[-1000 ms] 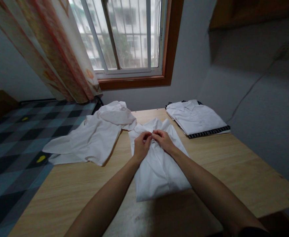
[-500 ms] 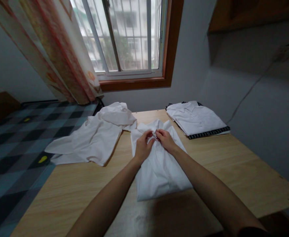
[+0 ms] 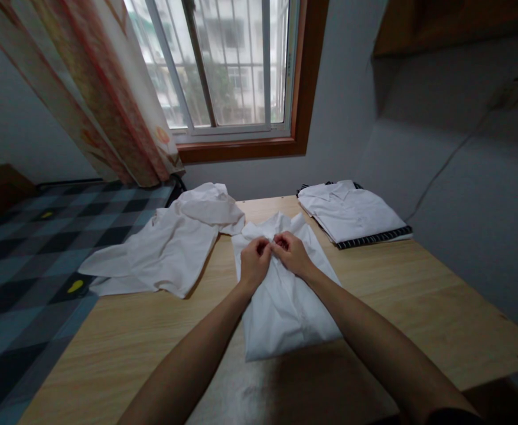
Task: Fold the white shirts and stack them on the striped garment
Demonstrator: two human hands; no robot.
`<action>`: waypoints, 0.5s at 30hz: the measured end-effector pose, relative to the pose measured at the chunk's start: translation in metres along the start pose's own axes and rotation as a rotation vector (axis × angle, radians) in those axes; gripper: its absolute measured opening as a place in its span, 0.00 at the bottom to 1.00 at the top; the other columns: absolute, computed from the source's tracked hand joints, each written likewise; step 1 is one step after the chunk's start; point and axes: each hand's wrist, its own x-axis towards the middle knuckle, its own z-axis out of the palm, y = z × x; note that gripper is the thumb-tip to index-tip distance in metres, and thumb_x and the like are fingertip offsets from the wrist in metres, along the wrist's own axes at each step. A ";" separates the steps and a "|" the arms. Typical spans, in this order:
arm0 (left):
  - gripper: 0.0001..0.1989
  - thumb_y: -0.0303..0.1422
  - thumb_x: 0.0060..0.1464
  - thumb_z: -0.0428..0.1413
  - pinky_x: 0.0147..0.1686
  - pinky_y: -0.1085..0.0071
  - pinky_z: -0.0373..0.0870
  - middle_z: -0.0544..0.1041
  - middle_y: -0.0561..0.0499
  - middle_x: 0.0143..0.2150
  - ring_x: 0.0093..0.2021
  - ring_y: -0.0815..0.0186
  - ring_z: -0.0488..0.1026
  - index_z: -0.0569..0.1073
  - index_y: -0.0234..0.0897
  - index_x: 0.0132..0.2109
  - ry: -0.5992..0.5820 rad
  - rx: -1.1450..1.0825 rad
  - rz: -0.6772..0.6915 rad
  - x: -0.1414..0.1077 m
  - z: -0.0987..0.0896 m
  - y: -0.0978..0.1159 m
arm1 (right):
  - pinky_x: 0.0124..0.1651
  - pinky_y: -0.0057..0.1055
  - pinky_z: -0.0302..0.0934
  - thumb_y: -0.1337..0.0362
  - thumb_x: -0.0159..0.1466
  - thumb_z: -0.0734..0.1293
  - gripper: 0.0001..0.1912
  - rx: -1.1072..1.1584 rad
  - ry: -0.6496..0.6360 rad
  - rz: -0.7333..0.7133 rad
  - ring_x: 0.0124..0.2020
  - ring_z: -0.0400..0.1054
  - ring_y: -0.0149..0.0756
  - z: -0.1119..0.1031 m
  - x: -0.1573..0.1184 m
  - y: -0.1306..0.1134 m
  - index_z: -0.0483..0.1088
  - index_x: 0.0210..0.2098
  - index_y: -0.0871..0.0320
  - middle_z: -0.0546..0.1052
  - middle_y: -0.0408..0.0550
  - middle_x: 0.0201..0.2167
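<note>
A white shirt (image 3: 280, 307), folded to a rough rectangle, lies in front of me with its collar end toward the window. My left hand (image 3: 256, 260) pinches the cloth of its front just below the collar. Close beside it, my right hand (image 3: 290, 252) pinches the same spot with thumb and forefinger. The fingertips of both hands nearly meet on the shirt's middle line. Whatever small part sits between them, perhaps a button, is hidden by the fingers.
Another white shirt (image 3: 170, 242) lies crumpled at the left, partly over the table's edge. A stack of folded shirts (image 3: 351, 209), white with a black striped one, rests at the back right. The wooden table (image 3: 418, 295) adjoins a checked bed (image 3: 23, 283); a window (image 3: 232, 71) is behind.
Both hands have shifted slightly left and a little nearer to me along the shirt front, fingertips drawn closer together. The other shirts have stayed put.
</note>
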 end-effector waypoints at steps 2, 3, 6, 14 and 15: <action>0.05 0.31 0.53 0.56 0.32 0.72 0.65 0.76 0.52 0.29 0.29 0.67 0.70 0.75 0.36 0.33 0.010 0.007 0.004 -0.001 0.000 0.000 | 0.36 0.31 0.59 0.61 0.60 0.64 0.06 -0.047 0.008 -0.016 0.30 0.65 0.35 0.000 0.000 0.000 0.69 0.32 0.57 0.71 0.44 0.29; 0.05 0.31 0.53 0.56 0.32 0.72 0.65 0.76 0.52 0.29 0.29 0.67 0.70 0.75 0.36 0.33 0.011 0.015 0.009 -0.001 0.000 0.000 | 0.37 0.32 0.59 0.62 0.61 0.63 0.06 -0.078 0.008 -0.034 0.32 0.66 0.36 -0.001 0.000 0.001 0.69 0.31 0.57 0.72 0.45 0.29; 0.05 0.31 0.53 0.56 0.32 0.72 0.64 0.76 0.51 0.28 0.28 0.67 0.70 0.74 0.36 0.32 -0.004 0.059 0.029 -0.001 -0.002 0.001 | 0.40 0.33 0.59 0.64 0.63 0.61 0.07 -0.143 -0.021 -0.087 0.35 0.67 0.38 -0.003 0.000 0.001 0.69 0.32 0.57 0.73 0.47 0.31; 0.05 0.31 0.54 0.55 0.33 0.72 0.65 0.76 0.52 0.29 0.30 0.67 0.70 0.73 0.35 0.32 0.015 0.074 0.021 0.003 -0.002 0.003 | 0.39 0.33 0.59 0.61 0.64 0.60 0.08 -0.185 0.225 -0.025 0.34 0.66 0.38 -0.004 0.003 -0.001 0.66 0.32 0.57 0.72 0.47 0.31; 0.05 0.31 0.53 0.55 0.33 0.72 0.65 0.76 0.52 0.29 0.30 0.67 0.71 0.74 0.35 0.32 0.029 0.071 -0.001 0.005 -0.003 0.002 | 0.38 0.33 0.59 0.61 0.64 0.59 0.08 -0.165 0.308 0.023 0.33 0.66 0.38 -0.005 0.005 0.001 0.65 0.32 0.57 0.71 0.47 0.30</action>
